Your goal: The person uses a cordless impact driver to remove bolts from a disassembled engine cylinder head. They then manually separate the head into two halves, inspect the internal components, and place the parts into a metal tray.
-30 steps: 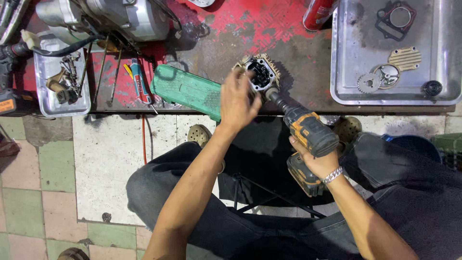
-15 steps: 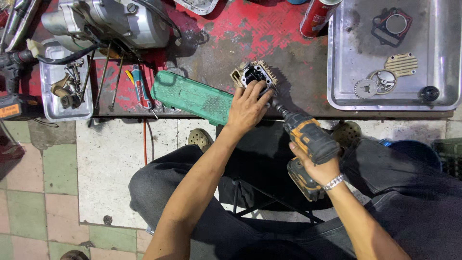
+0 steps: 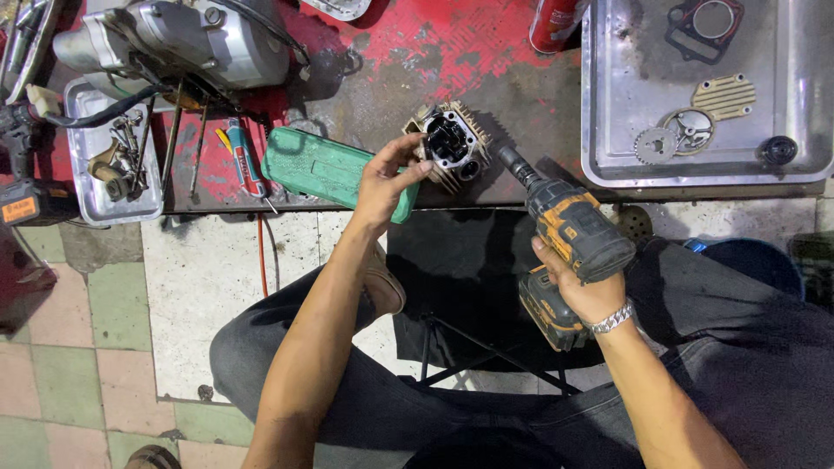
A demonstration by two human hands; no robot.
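- Since the earlier frame, our left hand point(image 3: 388, 181) has slid off the top of the finned engine cylinder head point(image 3: 449, 143) to its left side, and the drill's nose has drawn back from the part, so its dark middle is now open to view.
- Our left hand now pinches the left edge of the cylinder head between thumb and fingers, so it is closed on the part.
- We see the cylinder head on the dark, worn part of the red workbench point(image 3: 408, 52), near the front edge, with its fins pointing outward.
- Our right hand point(image 3: 584, 291) is wrapped tightly around the handle of the yellow and black cordless drill point(image 3: 569, 234).
- We hold the drill tilted, with its black nose point(image 3: 512, 165) pointing up and left, just beside the right side of the cylinder head; we cannot tell if it touches.
- Under our left hand lies a green plastic case point(image 3: 326, 169), flat on the bench.
- Left of the case lies a small tool with a red and blue handle point(image 3: 244, 159).
- At the far left, a small metal tray point(image 3: 82, 95) holds bolts and small parts.
- Behind it stands a grey engine block point(image 3: 191, 39).
- On the right, a large steel tray point(image 3: 599, 104) holds a gasket point(image 3: 704, 22), a ribbed brass-coloured cover point(image 3: 723, 94) and a small sprocket point(image 3: 650, 145).
- A red spray can point(image 3: 556, 22) stands at the top edge.
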